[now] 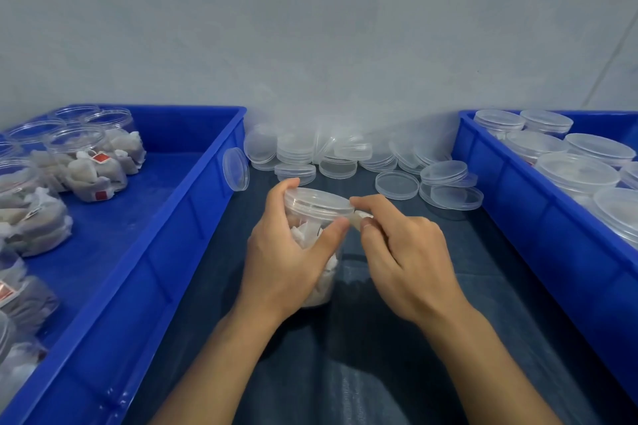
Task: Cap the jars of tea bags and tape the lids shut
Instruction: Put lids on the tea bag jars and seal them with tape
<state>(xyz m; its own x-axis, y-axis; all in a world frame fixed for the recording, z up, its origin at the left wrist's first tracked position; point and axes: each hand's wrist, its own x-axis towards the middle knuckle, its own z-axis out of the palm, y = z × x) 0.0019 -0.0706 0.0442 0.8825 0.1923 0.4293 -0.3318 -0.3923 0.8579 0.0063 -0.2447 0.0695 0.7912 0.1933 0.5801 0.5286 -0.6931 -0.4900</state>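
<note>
A clear plastic jar [316,217] full of white tea bags stands in the middle of the dark table with a clear lid [317,198] on top. My left hand [286,259] grips the jar around its side, thumb pressed just under the lid rim. My right hand [404,259] is right beside the jar and pinches a small piece of clear tape [360,217] at the lid's right edge.
A blue crate [145,252] on the left holds several uncapped jars of tea bags [93,166]. A blue crate [538,203] on the right holds several capped jars [576,172]. Loose clear lids [397,185] lie piled along the back wall between the crates.
</note>
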